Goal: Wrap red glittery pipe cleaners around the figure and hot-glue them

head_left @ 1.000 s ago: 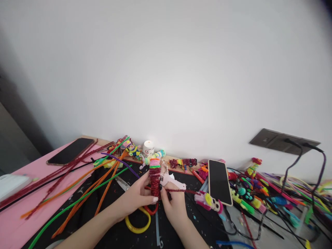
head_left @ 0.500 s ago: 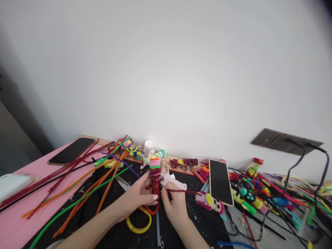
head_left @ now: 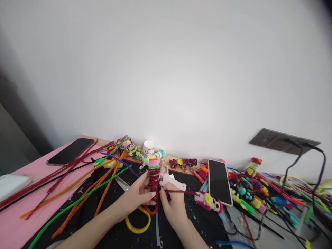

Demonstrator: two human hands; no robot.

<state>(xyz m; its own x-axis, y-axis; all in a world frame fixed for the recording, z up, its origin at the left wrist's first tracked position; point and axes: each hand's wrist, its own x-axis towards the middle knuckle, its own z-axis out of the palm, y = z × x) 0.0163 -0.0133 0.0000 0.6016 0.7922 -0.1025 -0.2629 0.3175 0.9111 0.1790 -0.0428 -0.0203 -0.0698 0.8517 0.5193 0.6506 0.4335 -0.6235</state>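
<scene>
Between my hands stands an upright roll wound in dark red glittery pipe cleaner (head_left: 155, 178), with pink, orange and green bands at its top. My left hand (head_left: 138, 197) grips it from the left, thumb across its lower front. On its right side, my right hand (head_left: 173, 200) pinches a dark red pipe cleaner strand (head_left: 188, 192) close against the roll; the strand's end sticks out to the right. Just beyond my right hand lies a pale glue gun (head_left: 173, 181). Under my left hand are scissors with a yellow handle (head_left: 138, 231), partly hidden.
Loose orange pipe cleaners (head_left: 102, 197) and other colours spread over pink paper (head_left: 15, 228) at left. A dark phone (head_left: 70, 151) lies there, another phone (head_left: 220, 181) at right. Pipe cleaner figures (head_left: 209, 201), a paper cup (head_left: 148, 148) and black cables (head_left: 315, 186) are around.
The whole view has shifted slightly. Both hands keep nearly the same grip on the roll and strand; nothing else has visibly moved.
</scene>
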